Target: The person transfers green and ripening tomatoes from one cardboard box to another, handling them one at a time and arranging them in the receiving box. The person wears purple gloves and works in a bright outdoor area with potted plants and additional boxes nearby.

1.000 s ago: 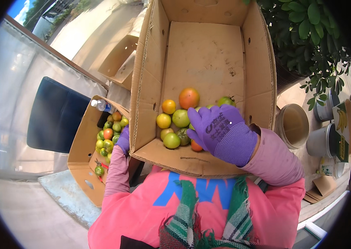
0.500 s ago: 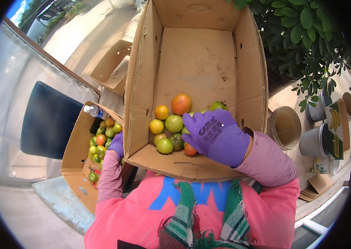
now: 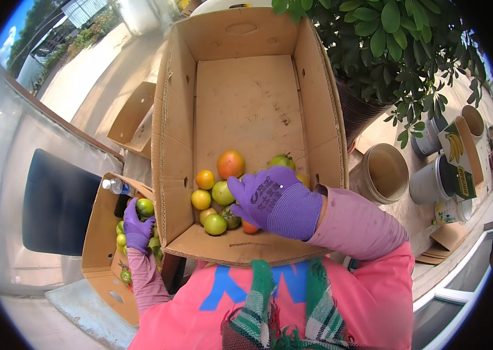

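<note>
In a deep cardboard box (image 3: 246,105) before me, several green, yellow and red-orange tomatoes (image 3: 215,224) lie bunched at the near end. Over them is my right hand (image 3: 270,201) in a purple glove, its fingers bent down beside a large green tomato (image 3: 223,193); whatever is under the palm is hidden. To the left, my gloved left hand (image 3: 138,227) grips a green tomato (image 3: 145,207) above a second, lower cardboard box (image 3: 99,256). More tomatoes (image 3: 121,240), mostly green, fill part of that box.
A clear bottle (image 3: 116,186) lies at the low box's far end, with a dark blue panel (image 3: 60,204) left of it. Another cardboard box (image 3: 133,119) sits farther back. At right are a leafy potted plant (image 3: 375,46), a round tub (image 3: 387,175) and several buckets (image 3: 430,185).
My left hand has moved up in the low box and now has a green tomato. My right hand stays over the tomatoes in the deep box. The whole view has shifted slightly.
</note>
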Tool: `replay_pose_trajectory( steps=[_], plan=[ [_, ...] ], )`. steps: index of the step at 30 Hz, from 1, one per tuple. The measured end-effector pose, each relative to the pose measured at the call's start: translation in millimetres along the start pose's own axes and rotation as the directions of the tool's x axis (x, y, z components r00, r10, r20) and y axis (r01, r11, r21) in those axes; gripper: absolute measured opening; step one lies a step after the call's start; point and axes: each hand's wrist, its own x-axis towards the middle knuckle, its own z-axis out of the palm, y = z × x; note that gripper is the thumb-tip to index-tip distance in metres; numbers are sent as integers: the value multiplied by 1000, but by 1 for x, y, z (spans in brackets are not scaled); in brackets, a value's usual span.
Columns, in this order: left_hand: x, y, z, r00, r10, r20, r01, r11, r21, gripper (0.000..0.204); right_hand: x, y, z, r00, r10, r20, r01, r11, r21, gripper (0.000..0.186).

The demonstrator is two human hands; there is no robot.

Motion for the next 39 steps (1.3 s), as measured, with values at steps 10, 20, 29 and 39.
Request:
replay_pose_trajectory(
  steps=[10, 20, 29, 39],
  plan=[
    [21, 256, -86, 830, 503, -241, -539, 834, -114, 78, -4, -1, -28, 901, -69, -428, 301, 809, 504, 61],
    [25, 290, -60, 751, 660, -22, -656, 743, -131, 76, 8, 19, -28, 979, 72, -190, 38, 853, 521, 50],
    [21, 274, -44, 651, 495, 575, -637, 769, 60, 54, 97, 97, -21, 915, 138, 379, 6, 935, -355, 31],
    [18, 269, -40, 649, 580, 493, -679, 734, 30, 54, 100, 105, 24, 924, 85, 373, -25, 986, -164, 47]
  ],
)
